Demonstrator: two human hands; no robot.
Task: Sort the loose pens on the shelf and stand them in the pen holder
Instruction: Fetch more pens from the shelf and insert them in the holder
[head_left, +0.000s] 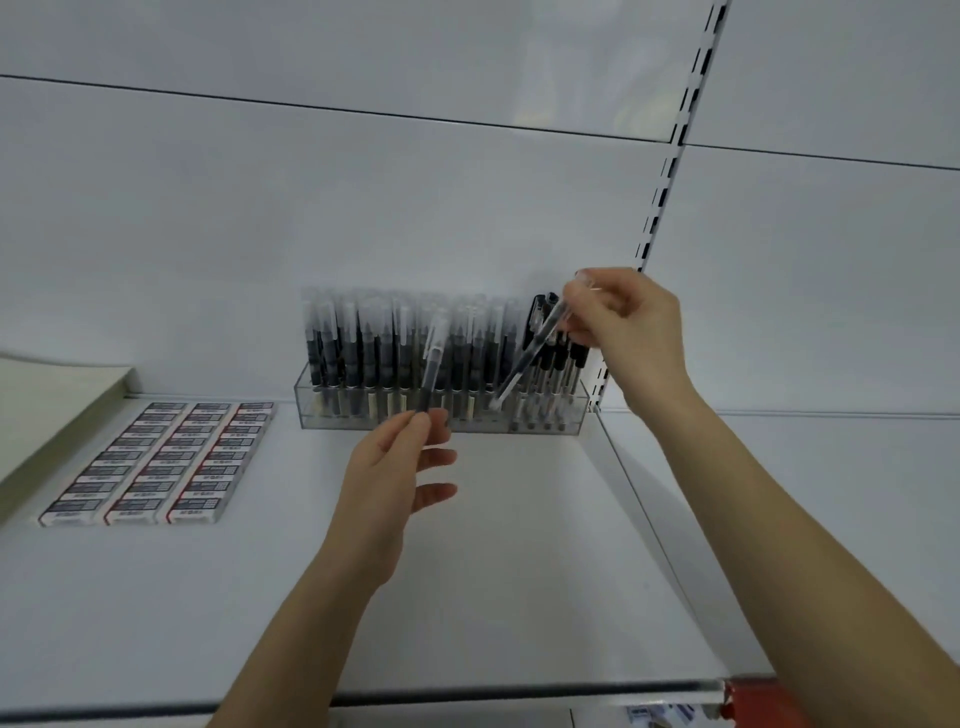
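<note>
A clear acrylic pen holder (574, 415) stands against the shelf's back wall, packed with several upright black pens with frosted caps. My left hand (387, 480) pinches the lower end of a clear-capped black pen (434, 364), held upright in front of the holder's middle. My right hand (631, 327) pinches the top of a second clear pen (530, 353), which slants down to the left with its tip inside the holder's right part.
The white shelf (519, 545) carries three rows of small boxes (161, 462) at the left, beside a pale stack of paper (47, 410). A slotted upright (670, 171) runs up the back wall behind my right hand. A red label strip (753, 696) sits on the front edge.
</note>
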